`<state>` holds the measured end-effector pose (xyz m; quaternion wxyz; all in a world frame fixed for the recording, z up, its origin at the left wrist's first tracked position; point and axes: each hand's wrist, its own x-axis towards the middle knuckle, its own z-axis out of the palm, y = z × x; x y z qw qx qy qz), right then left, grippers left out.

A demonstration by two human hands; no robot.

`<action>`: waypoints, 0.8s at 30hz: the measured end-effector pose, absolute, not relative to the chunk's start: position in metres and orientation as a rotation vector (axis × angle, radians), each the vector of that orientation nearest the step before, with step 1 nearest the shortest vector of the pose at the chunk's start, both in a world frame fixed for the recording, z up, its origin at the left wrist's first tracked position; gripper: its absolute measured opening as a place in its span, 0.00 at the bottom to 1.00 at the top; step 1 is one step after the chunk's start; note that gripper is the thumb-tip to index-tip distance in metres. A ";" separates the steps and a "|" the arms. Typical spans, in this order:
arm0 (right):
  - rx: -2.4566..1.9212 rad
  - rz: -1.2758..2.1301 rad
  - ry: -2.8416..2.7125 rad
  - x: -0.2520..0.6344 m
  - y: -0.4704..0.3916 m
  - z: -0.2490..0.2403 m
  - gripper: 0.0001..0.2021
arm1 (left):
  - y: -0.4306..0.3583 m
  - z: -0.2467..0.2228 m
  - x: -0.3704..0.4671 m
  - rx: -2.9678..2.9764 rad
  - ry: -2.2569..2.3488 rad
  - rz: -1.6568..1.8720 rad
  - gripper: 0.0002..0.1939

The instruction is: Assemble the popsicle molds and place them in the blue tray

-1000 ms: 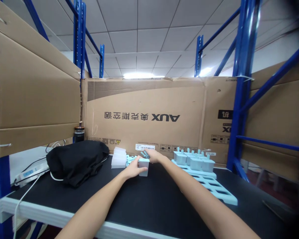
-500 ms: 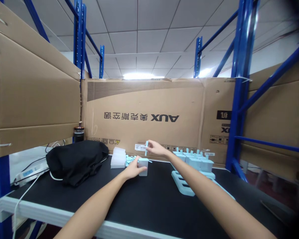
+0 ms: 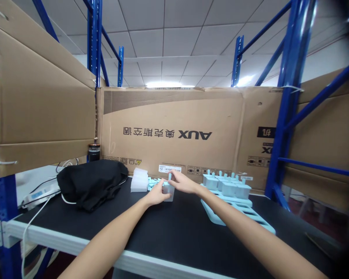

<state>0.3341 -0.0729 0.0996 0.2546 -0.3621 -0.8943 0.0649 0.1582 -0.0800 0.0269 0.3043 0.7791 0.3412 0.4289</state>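
My left hand point(image 3: 157, 194) grips a small translucent mould cup point(image 3: 169, 193) standing on the black tabletop. My right hand point(image 3: 178, 181) pinches a light blue stick point(image 3: 170, 176), held upright at the top of that cup. Just left of the cup lie several loose light blue sticks point(image 3: 152, 183). Beside them is a block of white translucent cups point(image 3: 139, 181). To the right, several closed moulds point(image 3: 229, 188) with upright blue sticks stand in a light blue slotted rack point(image 3: 247, 211).
A black cloth bag point(image 3: 91, 184), a white power strip point(image 3: 42, 195) with cables and a dark jar point(image 3: 94, 152) are at the left. Cardboard panels point(image 3: 168, 116) and blue posts point(image 3: 287, 104) enclose the table. A dark flat object point(image 3: 320, 244) lies at the right.
My right hand has come down with the blue stick to the top of the cup in my left hand. The camera view has shifted slightly.
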 end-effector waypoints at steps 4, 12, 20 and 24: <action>-1.171 0.183 -2.211 0.328 -0.091 0.073 0.26 | -0.087 0.033 0.162 2.146 0.923 1.250 0.22; -1.191 0.055 -2.093 0.336 -0.115 0.083 0.27 | -0.095 0.037 0.174 1.959 0.699 1.272 0.22; -1.738 -0.446 -1.738 0.463 -0.092 0.115 0.22 | -0.092 0.026 0.171 2.181 0.710 1.103 0.15; -1.942 -0.616 -1.804 0.487 -0.086 0.098 0.22 | -0.094 0.024 0.169 2.383 0.724 0.963 0.09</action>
